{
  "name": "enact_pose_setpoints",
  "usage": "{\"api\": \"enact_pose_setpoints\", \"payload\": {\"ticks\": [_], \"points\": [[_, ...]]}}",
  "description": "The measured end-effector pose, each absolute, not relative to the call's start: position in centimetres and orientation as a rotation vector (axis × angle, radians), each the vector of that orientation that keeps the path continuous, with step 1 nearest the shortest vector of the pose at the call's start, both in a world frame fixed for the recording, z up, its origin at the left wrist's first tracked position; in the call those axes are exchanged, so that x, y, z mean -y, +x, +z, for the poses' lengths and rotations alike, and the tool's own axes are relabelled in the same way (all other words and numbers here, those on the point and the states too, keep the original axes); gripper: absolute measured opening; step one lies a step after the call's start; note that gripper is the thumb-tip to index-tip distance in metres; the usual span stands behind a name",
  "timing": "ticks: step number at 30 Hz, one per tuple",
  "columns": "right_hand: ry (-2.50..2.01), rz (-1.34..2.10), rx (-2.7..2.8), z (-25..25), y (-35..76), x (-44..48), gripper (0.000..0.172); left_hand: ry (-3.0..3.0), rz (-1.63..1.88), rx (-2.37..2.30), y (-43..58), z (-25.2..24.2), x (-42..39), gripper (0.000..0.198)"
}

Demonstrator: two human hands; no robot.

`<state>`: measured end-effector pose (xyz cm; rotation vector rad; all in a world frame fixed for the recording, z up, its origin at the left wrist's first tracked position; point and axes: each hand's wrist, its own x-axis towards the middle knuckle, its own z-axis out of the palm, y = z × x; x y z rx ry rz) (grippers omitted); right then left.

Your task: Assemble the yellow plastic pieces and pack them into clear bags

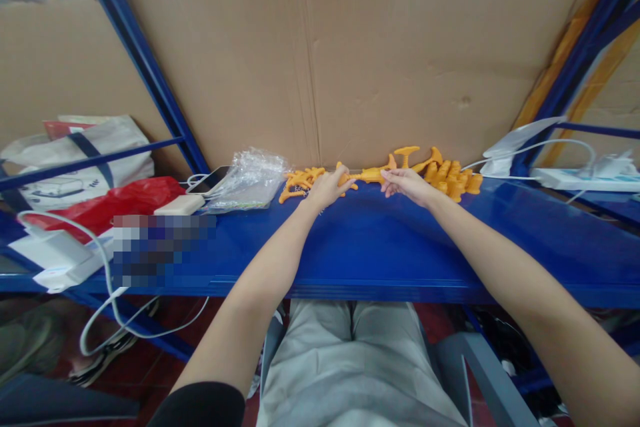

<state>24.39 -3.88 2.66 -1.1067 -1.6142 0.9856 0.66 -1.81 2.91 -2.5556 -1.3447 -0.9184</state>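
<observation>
Both my arms reach across a blue shelf (380, 247) toward its back edge. My left hand (327, 188) and my right hand (406, 183) are each closed on one end of an orange plastic part (367, 175) held between them, just above the shelf. A small pile of similar orange parts (299, 182) lies left of my left hand. A bigger heap of orange parts (450, 177) lies right of my right hand, with two T-shaped ones (406, 153) standing behind it.
A cardboard sheet (350, 53) backs the shelf. Left lie a clear plastic bag (250, 180), a phone (210, 180), a white power bank (180, 205), a red bag (120, 203) and a white charger with cable (50, 257). Right sits a white power strip (585, 178).
</observation>
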Motion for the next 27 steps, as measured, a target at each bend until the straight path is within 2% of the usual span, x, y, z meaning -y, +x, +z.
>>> {"api": "enact_pose_setpoints", "payload": {"ticks": [7,9,13,16,22,27], "points": [[-1.137,0.967,1.615,2.2,24.5,3.5,0.044,-2.561,-0.909,1.351,0.7,3.0,1.8,0.026],[-1.161,0.847,1.681,1.5,24.5,3.0,0.038,-2.569,-0.896,1.371,0.7,2.9,1.7,0.026],[-1.122,0.388,1.889,0.3,24.7,2.0,0.045,-2.572,-0.868,1.381,0.7,2.6,1.6,0.024],[-1.147,0.138,2.033,0.2,24.7,1.9,0.043,-2.586,-0.829,1.373,0.8,2.6,1.7,0.024],[-1.265,-0.156,2.196,1.4,24.4,3.4,0.038,-2.633,-0.854,1.354,0.8,2.8,2.0,0.027],[-1.327,-0.266,2.236,1.6,23.5,4.1,0.027,-2.654,-0.841,1.277,0.9,2.9,2.1,0.029]]}}
